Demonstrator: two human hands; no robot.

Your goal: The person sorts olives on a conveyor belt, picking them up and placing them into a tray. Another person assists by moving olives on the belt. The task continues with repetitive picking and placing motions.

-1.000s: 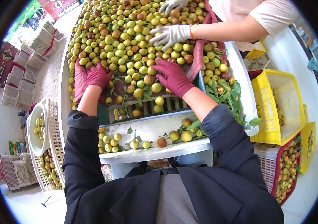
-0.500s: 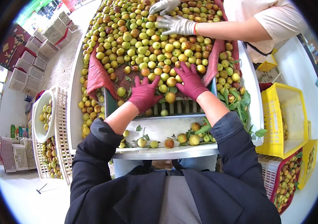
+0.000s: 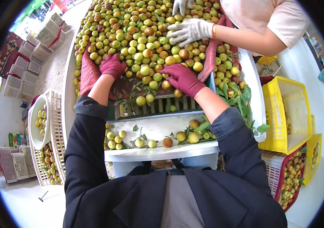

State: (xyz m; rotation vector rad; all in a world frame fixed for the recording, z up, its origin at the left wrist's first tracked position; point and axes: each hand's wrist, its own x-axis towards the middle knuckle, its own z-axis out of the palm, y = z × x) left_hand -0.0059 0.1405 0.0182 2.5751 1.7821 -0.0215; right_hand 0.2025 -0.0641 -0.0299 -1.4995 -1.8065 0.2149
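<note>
Green and brown jujubes [image 3: 139, 49] lie heaped on a sorting table, thickest at its far part. My left hand [image 3: 112, 66], in a maroon glove, is at the heap's near left, beside a folded red cloth [image 3: 89, 76]. Its fingers look curled in; what they hold, if anything, is hidden. My right hand [image 3: 184, 79], gloved alike, reaches leftward over the near right of the heap, fingers extended and touching jujubes. Below both hands is a slatted grate [image 3: 154, 106] with a few jujubes on it.
Opposite, at the right, another person's white-gloved hand [image 3: 190, 31] rests on the jujubes. A near ledge [image 3: 150, 152] carries loose fruit and leaves. Yellow crates [image 3: 283, 114] stand at the right; a white basket [image 3: 57, 133] and a pale bowl [image 3: 36, 125] are at the left.
My left hand has moved left and away from me, its fingers drawing in. My right hand has turned leftward. Jujubes near the grate have shifted, and the co-worker's hands have moved right.
</note>
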